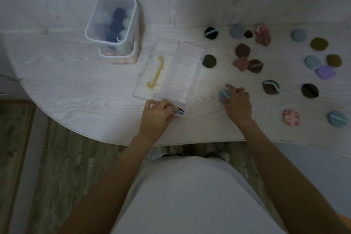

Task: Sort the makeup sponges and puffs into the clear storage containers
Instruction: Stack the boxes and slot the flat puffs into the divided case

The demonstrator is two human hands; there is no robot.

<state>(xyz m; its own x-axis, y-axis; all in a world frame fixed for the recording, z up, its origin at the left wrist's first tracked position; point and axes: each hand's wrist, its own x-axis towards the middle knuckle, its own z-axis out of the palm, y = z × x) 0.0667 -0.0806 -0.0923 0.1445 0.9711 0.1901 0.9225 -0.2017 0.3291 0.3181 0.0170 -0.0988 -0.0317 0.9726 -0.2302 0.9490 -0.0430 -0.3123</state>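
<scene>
I log the tall container (112,23) far left on the table (76,91), the compartment box (178,74) just right of it. Puffs (269,86) lie scattered right of the box.

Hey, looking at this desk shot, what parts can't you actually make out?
Head view only:
- Blue puff: mostly hidden under the right hand.
- Nearest compartment of the divided clear box: left hand covers it; contents unclear.
- Lower stacked container: hidden beneath the upper one.
- Puff textures: dim, blurred.

Both bare forearms are extended forward. The left hand (158,113) is curled, fingers bent, thumb uppermost. The right hand (237,103) is lowered palm-down, fingers bent, index finger extended.
</scene>
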